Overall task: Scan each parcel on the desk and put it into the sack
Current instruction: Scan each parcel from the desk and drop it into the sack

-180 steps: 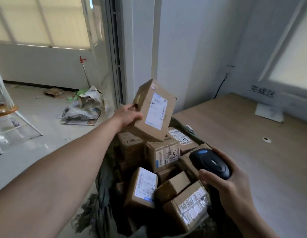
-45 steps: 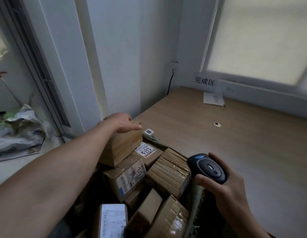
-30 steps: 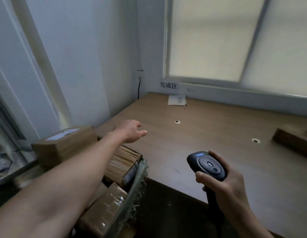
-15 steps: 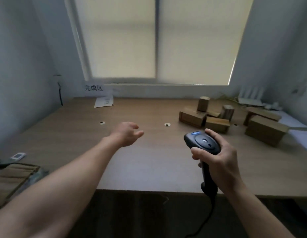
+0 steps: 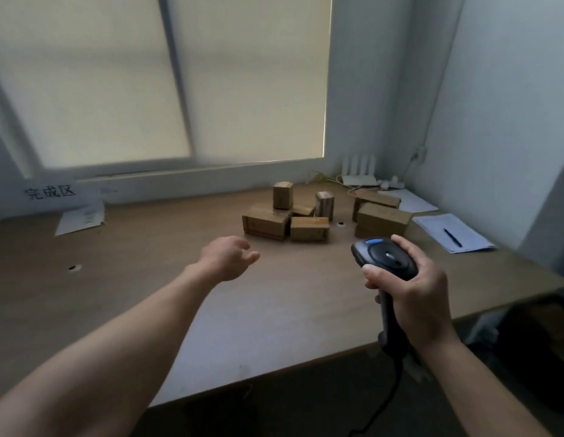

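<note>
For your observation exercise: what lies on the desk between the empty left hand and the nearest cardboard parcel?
Head view: only bare wooden desk lies between the left hand and the nearest parcel.

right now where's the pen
In the head view, the pen lies on the paper at the desk's far right, right of the parcels.

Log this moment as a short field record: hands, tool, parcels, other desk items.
left hand: empty, open, reaching over the desk toward the parcels
right hand: gripping the scanner
parcels: cluster of brown boxes at the desk's far right, two standing upright
sack: out of view
other items: papers with pen, white router, paper under wall sign
</note>
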Demonstrator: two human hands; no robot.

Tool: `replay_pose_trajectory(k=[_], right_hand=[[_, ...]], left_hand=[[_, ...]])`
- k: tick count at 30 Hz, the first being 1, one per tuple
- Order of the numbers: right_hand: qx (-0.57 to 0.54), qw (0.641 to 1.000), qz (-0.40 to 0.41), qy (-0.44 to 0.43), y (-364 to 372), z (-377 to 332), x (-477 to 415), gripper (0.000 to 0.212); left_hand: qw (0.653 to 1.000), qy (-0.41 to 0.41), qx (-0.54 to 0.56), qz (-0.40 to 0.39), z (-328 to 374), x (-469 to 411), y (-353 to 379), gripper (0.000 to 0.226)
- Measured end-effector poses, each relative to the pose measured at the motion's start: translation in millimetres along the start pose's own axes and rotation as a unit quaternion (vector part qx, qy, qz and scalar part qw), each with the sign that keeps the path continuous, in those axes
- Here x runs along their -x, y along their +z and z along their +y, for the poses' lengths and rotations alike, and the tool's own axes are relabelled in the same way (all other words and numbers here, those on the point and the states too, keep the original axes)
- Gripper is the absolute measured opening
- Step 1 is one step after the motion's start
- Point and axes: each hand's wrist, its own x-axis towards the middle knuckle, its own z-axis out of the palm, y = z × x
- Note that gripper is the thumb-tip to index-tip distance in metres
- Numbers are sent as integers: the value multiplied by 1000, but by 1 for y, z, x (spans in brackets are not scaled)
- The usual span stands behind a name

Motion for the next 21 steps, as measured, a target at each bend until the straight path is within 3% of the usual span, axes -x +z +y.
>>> replay_pose_trajectory(k=[10, 17, 21], right_hand=[[5, 999, 50, 10, -11, 42, -93, 95], [30, 998, 43, 38, 14, 98, -198, 75], [46, 995, 42, 78, 34, 139, -265, 73]], left_hand=[[999, 30, -5, -25, 32, -108, 36, 46], [997, 53, 24, -43, 42, -253, 79, 33], [993, 63, 32, -93, 47, -342, 112, 18]])
